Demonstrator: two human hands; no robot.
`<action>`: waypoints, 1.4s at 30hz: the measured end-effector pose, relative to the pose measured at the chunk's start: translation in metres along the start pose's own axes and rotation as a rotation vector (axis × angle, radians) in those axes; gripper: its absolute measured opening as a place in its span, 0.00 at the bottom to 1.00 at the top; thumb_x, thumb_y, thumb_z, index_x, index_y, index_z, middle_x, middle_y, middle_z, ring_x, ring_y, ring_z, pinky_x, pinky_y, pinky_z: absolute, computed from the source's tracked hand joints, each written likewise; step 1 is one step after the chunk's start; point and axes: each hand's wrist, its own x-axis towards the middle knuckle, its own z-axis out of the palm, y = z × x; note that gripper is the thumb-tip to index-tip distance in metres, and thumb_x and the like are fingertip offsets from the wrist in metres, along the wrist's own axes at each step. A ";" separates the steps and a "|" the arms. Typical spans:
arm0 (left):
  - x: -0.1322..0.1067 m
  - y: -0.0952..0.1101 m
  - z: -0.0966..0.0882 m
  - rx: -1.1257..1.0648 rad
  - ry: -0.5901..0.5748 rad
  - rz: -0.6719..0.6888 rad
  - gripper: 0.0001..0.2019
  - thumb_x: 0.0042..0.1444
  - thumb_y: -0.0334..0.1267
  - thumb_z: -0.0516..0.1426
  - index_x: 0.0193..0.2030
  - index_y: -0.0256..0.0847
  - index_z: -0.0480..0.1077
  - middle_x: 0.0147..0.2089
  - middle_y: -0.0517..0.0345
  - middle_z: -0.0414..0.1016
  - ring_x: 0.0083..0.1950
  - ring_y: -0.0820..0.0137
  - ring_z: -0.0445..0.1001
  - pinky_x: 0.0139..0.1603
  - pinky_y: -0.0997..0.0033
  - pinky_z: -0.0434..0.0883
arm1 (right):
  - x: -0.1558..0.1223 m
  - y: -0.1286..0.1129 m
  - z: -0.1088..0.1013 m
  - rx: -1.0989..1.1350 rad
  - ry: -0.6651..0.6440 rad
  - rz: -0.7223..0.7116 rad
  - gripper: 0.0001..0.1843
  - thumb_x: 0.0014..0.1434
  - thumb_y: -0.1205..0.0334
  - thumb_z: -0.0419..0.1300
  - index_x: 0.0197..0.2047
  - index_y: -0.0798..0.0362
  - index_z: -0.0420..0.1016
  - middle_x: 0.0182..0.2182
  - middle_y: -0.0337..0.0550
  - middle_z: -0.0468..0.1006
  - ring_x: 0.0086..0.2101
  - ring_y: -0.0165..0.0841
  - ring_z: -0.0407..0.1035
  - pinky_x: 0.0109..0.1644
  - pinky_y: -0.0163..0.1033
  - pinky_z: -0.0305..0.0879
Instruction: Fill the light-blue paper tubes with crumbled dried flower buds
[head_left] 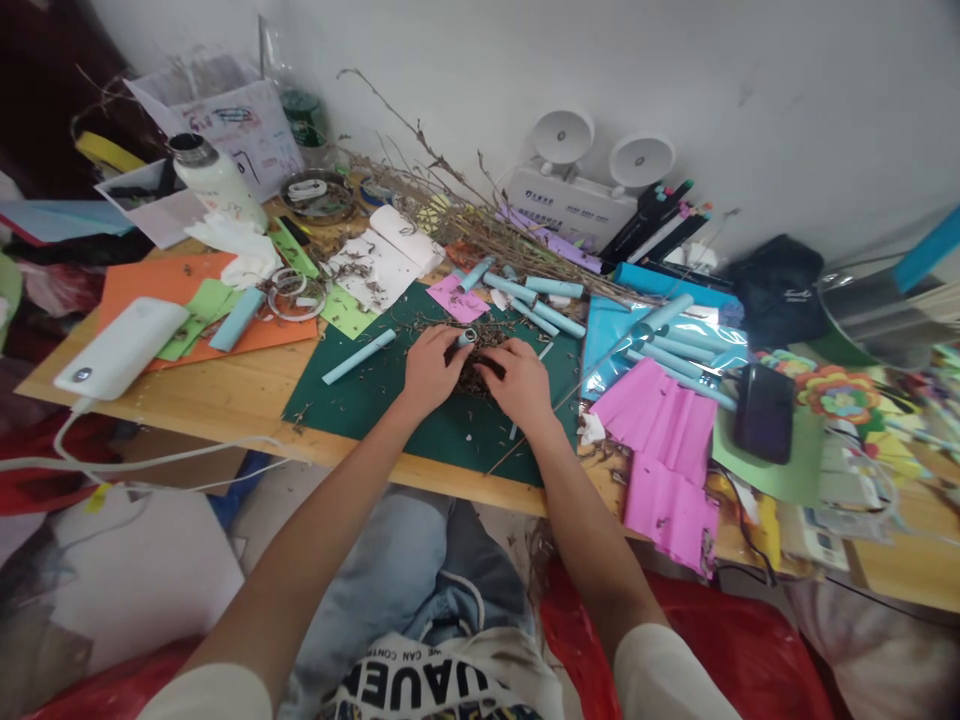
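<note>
Over the dark green mat (420, 440), my left hand (431, 375) is closed round a small light-blue paper tube (466, 340), its open end pointing up. My right hand (519, 380) is beside it, thumb and fingers drawn together at a pile of dry brown plant bits (474, 378); what lies between those fingertips is too small to make out. Left of my hands, another blue paper tube (358, 358) lies on the mat. Beyond them, several more blue tubes (555, 288) are scattered around a pink paper square (459, 298).
Dry twigs (495, 235) lie along the back near a white router-like box (570, 205). An uncapped white bottle (214, 175) and a white power bank (120, 350) are at left. Pink crepe paper (664, 430), a blue shiny packet (607, 335) and a dark phone-like object (763, 413) sit at right.
</note>
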 end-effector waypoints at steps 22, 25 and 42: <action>0.002 0.003 -0.002 -0.031 -0.030 -0.038 0.07 0.62 0.37 0.55 0.43 0.39 0.73 0.44 0.52 0.77 0.49 0.64 0.73 0.55 0.63 0.70 | -0.002 -0.004 0.003 0.001 0.033 0.013 0.10 0.64 0.63 0.56 0.39 0.51 0.80 0.37 0.48 0.75 0.42 0.40 0.68 0.48 0.44 0.66; 0.001 0.002 -0.001 -0.026 -0.021 -0.026 0.06 0.62 0.37 0.56 0.42 0.39 0.73 0.43 0.52 0.76 0.48 0.64 0.73 0.53 0.64 0.70 | 0.000 -0.003 0.001 0.086 0.156 0.007 0.10 0.65 0.63 0.55 0.37 0.51 0.78 0.36 0.46 0.75 0.41 0.37 0.68 0.47 0.43 0.66; -0.003 -0.003 0.001 0.021 -0.106 0.133 0.09 0.62 0.36 0.57 0.48 0.41 0.74 0.45 0.52 0.77 0.48 0.65 0.73 0.50 0.64 0.71 | -0.001 -0.024 -0.006 0.299 0.409 -0.053 0.08 0.65 0.60 0.57 0.38 0.49 0.78 0.36 0.44 0.80 0.39 0.35 0.75 0.46 0.43 0.72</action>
